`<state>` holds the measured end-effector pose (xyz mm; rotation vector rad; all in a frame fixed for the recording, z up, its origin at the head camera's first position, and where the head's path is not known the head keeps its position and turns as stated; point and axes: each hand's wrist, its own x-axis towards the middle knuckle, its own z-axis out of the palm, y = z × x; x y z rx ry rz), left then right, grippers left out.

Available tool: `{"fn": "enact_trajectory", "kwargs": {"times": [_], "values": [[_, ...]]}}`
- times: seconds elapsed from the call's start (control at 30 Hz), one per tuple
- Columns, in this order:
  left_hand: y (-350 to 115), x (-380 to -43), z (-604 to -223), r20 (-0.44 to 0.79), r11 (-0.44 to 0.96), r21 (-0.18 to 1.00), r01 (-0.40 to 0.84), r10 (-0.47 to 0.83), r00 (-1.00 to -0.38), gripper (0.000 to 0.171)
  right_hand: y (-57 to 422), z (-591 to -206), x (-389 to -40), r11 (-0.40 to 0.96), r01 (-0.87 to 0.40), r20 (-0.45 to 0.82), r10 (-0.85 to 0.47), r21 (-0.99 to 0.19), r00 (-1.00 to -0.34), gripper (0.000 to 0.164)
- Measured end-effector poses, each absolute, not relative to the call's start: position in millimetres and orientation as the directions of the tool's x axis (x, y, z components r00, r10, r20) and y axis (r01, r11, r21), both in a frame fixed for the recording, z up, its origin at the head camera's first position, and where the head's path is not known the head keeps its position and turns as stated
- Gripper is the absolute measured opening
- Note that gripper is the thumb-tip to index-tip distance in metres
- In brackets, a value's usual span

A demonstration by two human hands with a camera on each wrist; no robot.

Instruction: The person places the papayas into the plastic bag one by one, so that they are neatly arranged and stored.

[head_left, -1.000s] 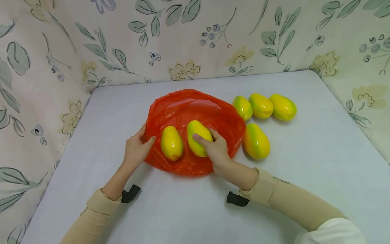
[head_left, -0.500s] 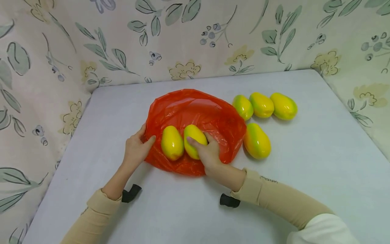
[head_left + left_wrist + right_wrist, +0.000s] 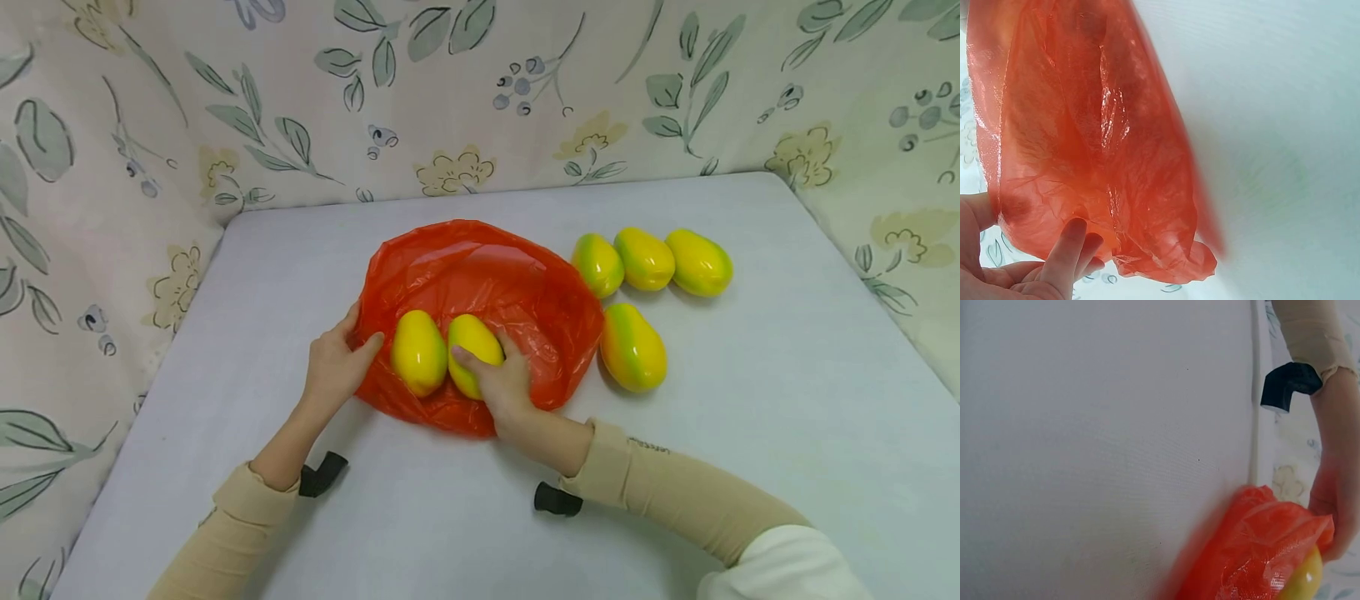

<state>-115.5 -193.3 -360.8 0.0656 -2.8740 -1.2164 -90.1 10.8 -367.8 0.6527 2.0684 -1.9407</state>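
Note:
A red plastic bag (image 3: 480,267) lies spread open on the table in the head view. Its left edge is pinched by my left hand (image 3: 337,358), thumb on the inner side; the left wrist view shows those fingers (image 3: 1066,250) against the thin film. Inside the bag, near its front, sits one glossy yellow-green mango (image 3: 418,354). Right beside it, my right hand (image 3: 506,375) grips a second mango (image 3: 474,346), with the thumb across its top. The right wrist view catches a mango (image 3: 1305,578) at the bag's mouth, and the left arm behind.
Several more mangoes lie to the right of the bag: a row of three at the back, including the rightmost mango (image 3: 699,262), and a nearer mango (image 3: 633,347) by the bag's edge. A patterned floral cloth (image 3: 480,100) hangs behind the white table (image 3: 787,375).
My right hand has moved the mango it grips left and slightly toward me, up to the other mango in the bag, which has shifted a little left. The left hand stays in place.

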Motion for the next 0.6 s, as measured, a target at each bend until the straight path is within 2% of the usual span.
{"fn": "enact_trajectory", "kwargs": {"times": [0.6], "values": [[-195.6,-114.6,-360.7,-0.009,0.692,0.721,-0.034,-0.039,-0.999,0.060,10.6,-368.8,-89.9,0.057,0.497,-0.487,0.128,-0.866,-0.864,0.084]]}}
